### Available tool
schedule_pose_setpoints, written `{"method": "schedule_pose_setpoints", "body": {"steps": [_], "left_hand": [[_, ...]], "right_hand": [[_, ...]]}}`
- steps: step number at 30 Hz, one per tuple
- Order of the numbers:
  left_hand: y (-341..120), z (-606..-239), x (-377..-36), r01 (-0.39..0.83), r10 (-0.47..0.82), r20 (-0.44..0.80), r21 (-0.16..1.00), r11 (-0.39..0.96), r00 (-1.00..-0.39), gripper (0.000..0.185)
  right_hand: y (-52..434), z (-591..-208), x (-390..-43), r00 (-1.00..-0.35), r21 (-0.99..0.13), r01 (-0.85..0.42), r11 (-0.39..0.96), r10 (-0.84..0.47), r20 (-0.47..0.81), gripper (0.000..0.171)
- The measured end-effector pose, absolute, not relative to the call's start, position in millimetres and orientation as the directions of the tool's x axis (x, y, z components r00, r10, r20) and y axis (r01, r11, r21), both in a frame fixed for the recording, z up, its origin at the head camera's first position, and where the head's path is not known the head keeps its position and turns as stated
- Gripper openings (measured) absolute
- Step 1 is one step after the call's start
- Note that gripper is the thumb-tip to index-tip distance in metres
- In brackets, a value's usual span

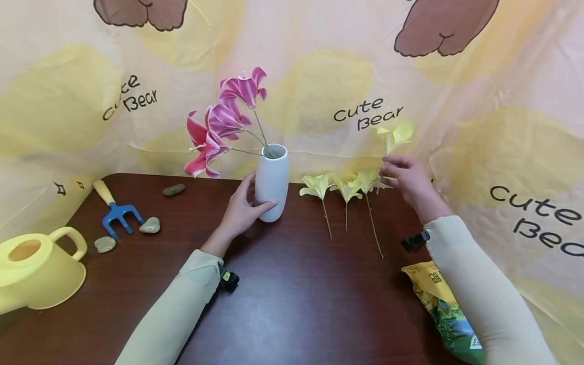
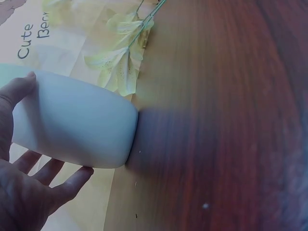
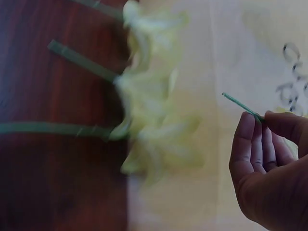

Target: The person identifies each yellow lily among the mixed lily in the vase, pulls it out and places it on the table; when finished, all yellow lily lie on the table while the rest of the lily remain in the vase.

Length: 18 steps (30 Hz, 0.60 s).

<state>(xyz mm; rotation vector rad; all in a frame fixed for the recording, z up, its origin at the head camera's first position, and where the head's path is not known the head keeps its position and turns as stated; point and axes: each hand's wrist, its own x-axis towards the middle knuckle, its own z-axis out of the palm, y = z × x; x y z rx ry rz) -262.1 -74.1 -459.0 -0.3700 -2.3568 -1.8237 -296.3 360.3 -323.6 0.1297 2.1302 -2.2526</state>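
My left hand (image 1: 238,212) holds a white vase (image 1: 272,190) near its base, thumb across the front and fingers along the far side. The left wrist view shows the vase (image 2: 82,122) between thumb and fingers. Three pink lilies (image 1: 228,119) stand in the vase, leaning left. Raised at the right, my right hand (image 1: 412,185) pinches a yellow lily (image 1: 397,136) by its stem. In the right wrist view the short green stem (image 3: 239,102) pokes out past thumb and fingertips. Between the hands, three more yellow lilies (image 1: 347,188) lie with their stems toward me.
A yellow watering can (image 1: 45,274) stands at the left. Behind it are a blue hand fork (image 1: 119,213), two pale stones (image 1: 150,225) and a dark stone (image 1: 174,190). Under my right forearm lies a yellow-green bag (image 1: 444,309). A printed cloth (image 1: 319,61) hangs behind the table.
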Motion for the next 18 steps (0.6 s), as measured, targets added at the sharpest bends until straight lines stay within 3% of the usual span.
{"method": "schedule_pose_setpoints", "body": {"steps": [16,18], "left_hand": [[-84,-459,-262,0.264,0.159,0.235,0.944,0.198,-0.959,0.093],[-84,-461,-263,0.26,0.165,0.23,0.946,0.194,-0.959,0.093]], "right_hand": [[436,-388,-283,-0.95,-0.914,0.31,0.262,0.061,-0.305,0.014],[440,-397,-285,-0.944,-0.899,0.328,0.29,0.06,-0.325,0.02]]}}
